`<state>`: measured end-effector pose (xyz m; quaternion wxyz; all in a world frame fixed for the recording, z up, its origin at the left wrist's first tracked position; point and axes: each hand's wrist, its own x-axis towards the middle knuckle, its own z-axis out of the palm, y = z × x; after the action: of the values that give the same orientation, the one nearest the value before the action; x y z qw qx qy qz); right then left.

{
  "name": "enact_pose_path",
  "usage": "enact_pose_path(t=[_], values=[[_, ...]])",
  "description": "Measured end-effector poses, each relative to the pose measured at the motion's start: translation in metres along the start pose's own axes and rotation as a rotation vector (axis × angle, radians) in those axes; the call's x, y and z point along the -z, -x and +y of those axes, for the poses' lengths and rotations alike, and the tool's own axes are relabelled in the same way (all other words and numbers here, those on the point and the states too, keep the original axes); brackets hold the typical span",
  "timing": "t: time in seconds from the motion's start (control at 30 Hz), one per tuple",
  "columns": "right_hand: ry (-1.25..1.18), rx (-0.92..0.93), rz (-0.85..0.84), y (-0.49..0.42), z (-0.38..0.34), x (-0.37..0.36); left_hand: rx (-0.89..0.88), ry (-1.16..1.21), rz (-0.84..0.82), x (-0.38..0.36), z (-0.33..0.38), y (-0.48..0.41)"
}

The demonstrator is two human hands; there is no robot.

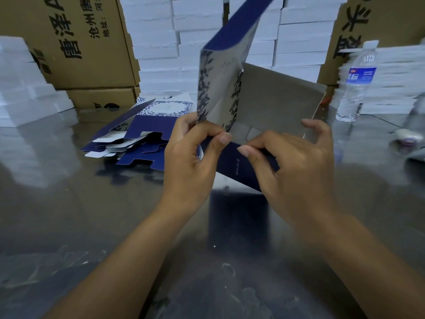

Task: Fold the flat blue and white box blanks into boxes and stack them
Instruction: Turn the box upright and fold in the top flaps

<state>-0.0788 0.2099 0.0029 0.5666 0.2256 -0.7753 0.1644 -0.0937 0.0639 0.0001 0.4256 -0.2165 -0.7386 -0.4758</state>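
Listing entry one: what's in hand? (desk)

Box blank [276,100], half erected and held above the table [92,215], centre, near me. I put the step at squaring up the walls. The grey inner panel faces me and the patterned side stands upright. (operator)

Entry two: hands? (desk)

Left hand [190,153]: thumb and fingers pinch the patterned side at its lower corner. Right hand [292,162]: thumb presses the top edge of the near blue panel, and the fingers curl towards the grey panel. I cannot tell if they touch it. (operator)

Entry three: next move? (desk)

My judgement is that the bottom flaps need tucking while both walls stay square. The flaps I can see little of. (operator)

Entry four: stock? (desk)

Pile of flat blanks [142,134], left of my hands, fanned loosely. (operator)

Entry five: writing? (desk)

Brown cartons [80,42], far left, carry sideways print, with 沧州 and 地址 legible. Water bottle [356,84], far right, has a blue label too blurred to read. The near blue panel has pale print, too small to read. (operator)
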Motion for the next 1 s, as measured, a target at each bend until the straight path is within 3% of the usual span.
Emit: enact_pose_path(t=[0.5, 0.8, 1.0], values=[[0.042, 0.05, 0.091, -0.002, 0.007, 0.0, 0.031, -0.225, 0.07, 0.004, -0.015, -0.003], [0.025, 0.066, 0.163, -0.003, 0.012, -0.001, 0.063, -0.188, 0.097, 0.004, -0.021, -0.004], [-0.039, 0.05, 0.205, -0.004, 0.01, 0.001, -0.043, -0.325, 0.199, 0.005, -0.017, -0.002]])
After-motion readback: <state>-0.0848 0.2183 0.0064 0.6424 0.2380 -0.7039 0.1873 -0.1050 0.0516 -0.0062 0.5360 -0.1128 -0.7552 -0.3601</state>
